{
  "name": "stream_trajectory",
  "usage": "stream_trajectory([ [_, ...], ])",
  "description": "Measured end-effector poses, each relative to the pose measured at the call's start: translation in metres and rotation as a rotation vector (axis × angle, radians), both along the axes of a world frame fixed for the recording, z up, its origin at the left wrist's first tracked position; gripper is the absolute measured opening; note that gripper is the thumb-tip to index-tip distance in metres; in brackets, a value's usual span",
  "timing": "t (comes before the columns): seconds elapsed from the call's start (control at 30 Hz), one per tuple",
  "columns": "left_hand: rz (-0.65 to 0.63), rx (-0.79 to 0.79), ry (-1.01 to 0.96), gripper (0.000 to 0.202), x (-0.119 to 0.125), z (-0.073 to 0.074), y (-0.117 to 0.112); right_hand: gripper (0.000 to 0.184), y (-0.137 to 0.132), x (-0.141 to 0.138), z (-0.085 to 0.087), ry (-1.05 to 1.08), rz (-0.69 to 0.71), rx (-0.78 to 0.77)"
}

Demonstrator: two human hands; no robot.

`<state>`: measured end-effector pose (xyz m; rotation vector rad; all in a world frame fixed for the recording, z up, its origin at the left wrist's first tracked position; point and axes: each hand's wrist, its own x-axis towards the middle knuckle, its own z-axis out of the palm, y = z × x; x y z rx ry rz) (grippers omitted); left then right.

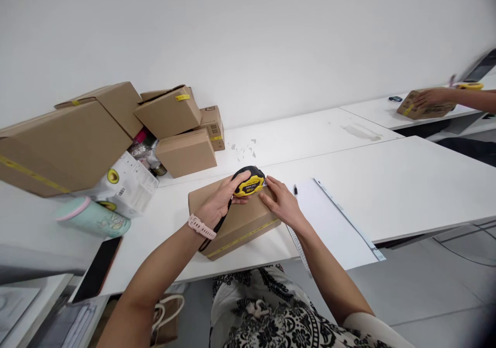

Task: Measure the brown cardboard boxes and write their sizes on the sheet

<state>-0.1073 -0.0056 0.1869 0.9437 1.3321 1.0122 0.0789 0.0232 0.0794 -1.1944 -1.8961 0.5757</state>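
Observation:
A closed cardboard box (pixel 248 221) with a strip of yellow tape along its near side sits on the white table in front of me. Above its top face, my left hand (pixel 219 203) is wrapped round a black and yellow tape measure (pixel 250 183), whose black strap hangs along the wrist. A short length of blade shows at the right of the case. My right hand (pixel 285 203) is at the box's right end, its thumb and fingers closing on the blade's end. The fingertips of my left hand are partly hidden behind the case.
Stacked cardboard boxes (pixel 186 154), a white printed box (pixel 134 185), a mint tumbler (pixel 96 216) and a black phone (pixel 98 269) stand or lie left. Right are an open notebook (pixel 329 224) and a pen (pixel 295 189). Another person's hand (pixel 432 97) rests on a box (pixel 426 111).

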Motion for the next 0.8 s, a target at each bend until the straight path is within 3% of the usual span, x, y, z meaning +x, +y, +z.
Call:
stream_trajectory([
  [0.17, 0.006, -0.059, -0.042, 0.048, -0.014, 0.004, -0.005, 0.054, -0.002, 0.004, 0.009, -0.164, 0.013, 0.023],
  [0.3, 0.118, -0.096, -0.044, 0.049, -0.056, 0.011, -0.038, 0.053, 0.000, 0.004, 0.013, -0.233, 0.090, 0.039],
  [0.5, 0.444, -0.034, -0.086, 0.049, -0.121, 0.016, -0.146, 0.055, -0.003, 0.003, 0.023, -0.362, 0.167, 0.020],
  [0.67, 0.633, -0.117, -0.120, 0.053, -0.137, 0.002, -0.243, 0.058, -0.009, 0.001, 0.033, -0.431, 0.177, -0.016],
  [0.8, 0.693, -0.108, -0.170, 0.052, -0.140, -0.012, -0.280, 0.057, -0.011, -0.001, 0.036, -0.423, 0.182, -0.039],
])
